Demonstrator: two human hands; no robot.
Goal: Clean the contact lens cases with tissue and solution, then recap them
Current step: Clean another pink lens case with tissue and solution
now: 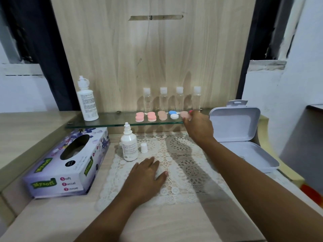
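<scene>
A head-worn camera looks down on a wooden worktop (157,220). At far left lies a purple tissue box (70,163), its opening facing up. Behind it, a tall solution bottle (87,100) stands on a glass shelf (111,122). Just right of the box, a small solution bottle (129,145) stands uncapped on a lace mat (183,172), its white cap (143,147) beside it. The left hand (146,173) rests flat and open on the mat.

On the shelf, five lens cases (151,117) sit in a row, four pink and one blue and white, all capped, in front of four clear bottles (163,100). The right hand (199,126) reaches to the rightmost pink case (183,114). Its fingertips touch the case, but its back hides whether they grip it. An open white box (236,123) stands at right.

This looks like the fetching step, with cleaning not yet begun. Next, the case needs bringing down to the mat and uncapping, probably using both hands.

The bottle labels are too small to read.
</scene>
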